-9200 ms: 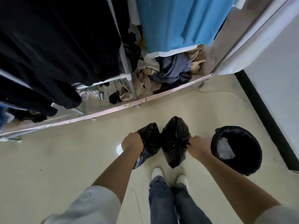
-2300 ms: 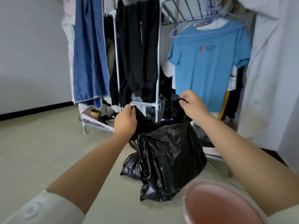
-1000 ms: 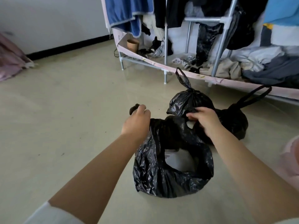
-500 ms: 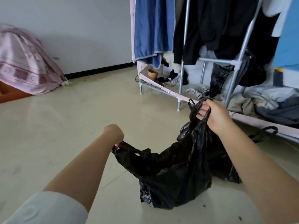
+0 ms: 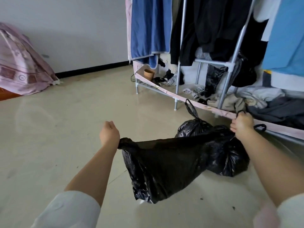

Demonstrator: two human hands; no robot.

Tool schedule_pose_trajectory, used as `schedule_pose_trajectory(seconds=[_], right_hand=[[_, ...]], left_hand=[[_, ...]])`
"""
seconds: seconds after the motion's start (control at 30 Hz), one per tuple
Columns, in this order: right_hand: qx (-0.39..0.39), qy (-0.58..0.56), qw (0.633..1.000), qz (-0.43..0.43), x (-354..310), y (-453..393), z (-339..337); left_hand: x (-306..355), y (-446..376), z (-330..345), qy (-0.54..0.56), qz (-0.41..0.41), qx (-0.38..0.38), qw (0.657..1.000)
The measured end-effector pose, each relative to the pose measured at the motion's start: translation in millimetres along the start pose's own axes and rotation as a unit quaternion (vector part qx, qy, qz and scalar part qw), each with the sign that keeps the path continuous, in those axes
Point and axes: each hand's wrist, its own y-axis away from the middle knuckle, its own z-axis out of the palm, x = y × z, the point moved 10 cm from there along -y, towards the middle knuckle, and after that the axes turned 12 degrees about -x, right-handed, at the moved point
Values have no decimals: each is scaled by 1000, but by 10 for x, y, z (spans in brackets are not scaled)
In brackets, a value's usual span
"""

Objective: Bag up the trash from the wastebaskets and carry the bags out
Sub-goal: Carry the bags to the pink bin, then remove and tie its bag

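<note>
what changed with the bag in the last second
The left hand and right hand have pulled apart, stretching the trash bag mouth flat and shut. Both still grip its handles, and the tied bags behind stay on the floor.

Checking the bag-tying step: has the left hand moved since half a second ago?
Yes. The left hand has pulled farther left from the wardrobe post, stretching the bag.

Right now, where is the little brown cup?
In the head view, the little brown cup stands on the left end of the wardrobe's bottom shelf, under the hanging blue cloth, beside scattered socks.
</note>
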Motion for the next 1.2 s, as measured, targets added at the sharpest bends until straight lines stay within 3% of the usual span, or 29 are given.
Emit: schedule_pose_trajectory(seconds=[0.07,0.13,0.2,0.33,0.4,0.47,0.57,0.7,0.77,0.87,1.03,1.1,1.2], right_hand=[[-11,23,1000,4,60,57,127],[-56,45,997,-14,76,150,426],[-141,57,988,-42,78,313,830],[-303,172,935,-67,213,608,1525],[-310,214,926,-27,393,600,1596],[-304,184,934,24,597,567,1590],[-339,23,940,12,806,566,1606],[-407,147,898,-81,1034,545,1403],[-432,203,878,-38,1275,549,1292],[-431,199,880,34,1561,529,1208],[-455,192,867,65,1710,653,1380],[-444,164,878,65,1737,674,1420],[-411,30,905,108,1827,676,1409]], left_hand=[[8,55,67,-30,9,-2,1000],[28,73,299,86,1,-63,994],[154,108,624,239,-1,-154,959],[331,234,885,304,39,-231,923],[334,280,942,361,74,-273,889],[245,289,950,413,83,-278,863],[-37,315,917,352,97,-245,898],[-411,561,1132,212,155,-322,910],[-598,674,1217,194,149,-355,902],[-812,734,1302,205,104,-384,895],[-908,667,1376,62,78,-318,943],[-933,679,1441,118,48,-318,940],[-859,795,1627,284,22,-403,870]])
